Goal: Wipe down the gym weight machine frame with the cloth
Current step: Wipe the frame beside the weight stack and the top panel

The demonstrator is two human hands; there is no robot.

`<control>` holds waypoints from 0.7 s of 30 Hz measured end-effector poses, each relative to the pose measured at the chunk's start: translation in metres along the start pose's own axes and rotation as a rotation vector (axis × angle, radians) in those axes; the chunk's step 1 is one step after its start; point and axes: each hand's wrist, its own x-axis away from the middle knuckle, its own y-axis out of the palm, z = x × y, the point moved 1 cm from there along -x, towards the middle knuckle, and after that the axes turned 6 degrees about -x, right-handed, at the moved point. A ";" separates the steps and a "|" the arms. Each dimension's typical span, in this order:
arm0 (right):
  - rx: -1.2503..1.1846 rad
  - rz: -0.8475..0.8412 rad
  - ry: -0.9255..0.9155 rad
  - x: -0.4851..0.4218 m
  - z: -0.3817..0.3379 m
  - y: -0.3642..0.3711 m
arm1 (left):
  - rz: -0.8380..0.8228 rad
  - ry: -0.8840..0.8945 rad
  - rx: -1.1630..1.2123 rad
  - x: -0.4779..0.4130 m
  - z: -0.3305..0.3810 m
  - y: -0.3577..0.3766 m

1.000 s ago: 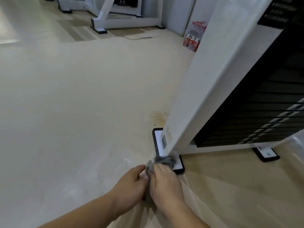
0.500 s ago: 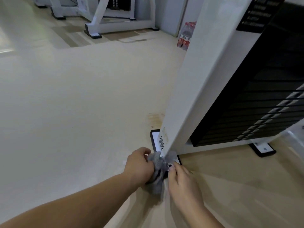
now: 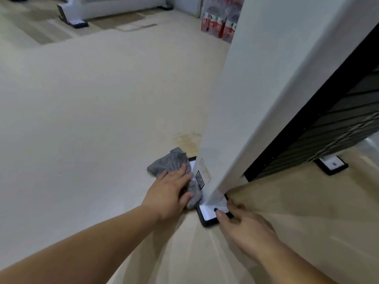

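Observation:
The white frame post (image 3: 266,95) of the weight machine slants up from a white foot plate with a black rim (image 3: 207,216) on the floor. A grey cloth (image 3: 170,162) lies against the left side of the post's base, beside a QR sticker. My left hand (image 3: 168,193) presses flat on the cloth with straight fingers. My right hand (image 3: 244,224) rests with its fingertips on the near edge of the foot plate, holding nothing.
A black weight stack (image 3: 332,119) fills the frame to the right, with a second foot plate (image 3: 331,165) beyond. Packs of red-labelled bottles (image 3: 219,19) stand behind the post. Another white machine base (image 3: 75,15) sits far left on the pale floor.
The cloth passed from both hands into the left hand alone, which moved it to the left side of the post base. The right hand let go and dropped onto the foot plate.

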 end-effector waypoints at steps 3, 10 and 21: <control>0.028 0.012 0.010 0.002 -0.004 0.008 | -0.037 -0.097 -0.056 -0.012 -0.011 -0.002; 0.011 0.019 0.008 -0.004 0.002 0.017 | -0.044 -0.083 0.016 0.014 0.018 0.018; 0.007 -0.035 0.011 0.001 0.004 0.012 | -0.007 -0.173 0.255 0.007 0.041 0.019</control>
